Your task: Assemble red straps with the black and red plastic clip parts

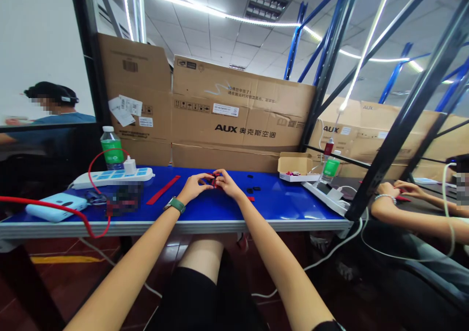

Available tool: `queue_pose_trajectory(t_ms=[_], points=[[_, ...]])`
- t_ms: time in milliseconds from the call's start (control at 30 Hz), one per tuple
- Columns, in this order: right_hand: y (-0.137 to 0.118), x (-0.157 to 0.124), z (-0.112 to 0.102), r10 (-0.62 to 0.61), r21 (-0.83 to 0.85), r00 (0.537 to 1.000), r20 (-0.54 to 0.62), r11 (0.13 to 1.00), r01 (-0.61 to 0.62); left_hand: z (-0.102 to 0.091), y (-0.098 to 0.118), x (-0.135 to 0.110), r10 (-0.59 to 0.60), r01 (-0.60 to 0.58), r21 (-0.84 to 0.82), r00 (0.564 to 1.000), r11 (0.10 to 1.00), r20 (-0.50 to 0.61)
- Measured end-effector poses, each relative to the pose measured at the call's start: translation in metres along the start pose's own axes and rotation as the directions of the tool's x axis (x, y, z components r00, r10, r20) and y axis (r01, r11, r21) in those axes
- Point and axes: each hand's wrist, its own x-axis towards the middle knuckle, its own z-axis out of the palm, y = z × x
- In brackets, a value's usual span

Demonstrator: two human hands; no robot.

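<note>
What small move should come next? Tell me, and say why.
Probably steady the small piece with the left hand and adjust it with the right hand: both meet at it, while the black parts lie apart on the table.

Left grip [195, 187] beside right grip [227, 183]

Glossy tabletop [289, 209] – matt cardboard panel [242, 101] – held piece [213, 181], perhaps plastic
</note>
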Motion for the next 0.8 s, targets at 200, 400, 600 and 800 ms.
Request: queue_pose_trajectory(t_ms=[200, 400, 600, 800], points=[[0.012, 0.002, -0.005, -0.026, -0.037, 0.988, -0.15, 0.999, 0.021, 0.002, -0.002, 0.0, -0.024, 0.026, -0.07, 0.999, 0.997, 0.039], [0.011, 0.002, -0.003, -0.075, -0.088, 0.985, -0.156, 0.994, 0.062, 0.004, -0.003, -0.003, -0.073, 0.075, -0.064, 0.997, 0.995, 0.029], [0.016, -0.001, 0.008, -0.155, -0.415, 0.982, -0.108, 0.905, 0.098, 0.006, -0.004, -0.004, -0.041, 0.04, 0.027, 0.998, 0.999, 0.053], [0.016, 0.004, 0.01, -0.3, -0.543, 0.924, -0.237, 0.83, 0.13, 0.005, -0.007, -0.003, -0.069, 0.073, 0.081, 0.997, 0.994, -0.045]])
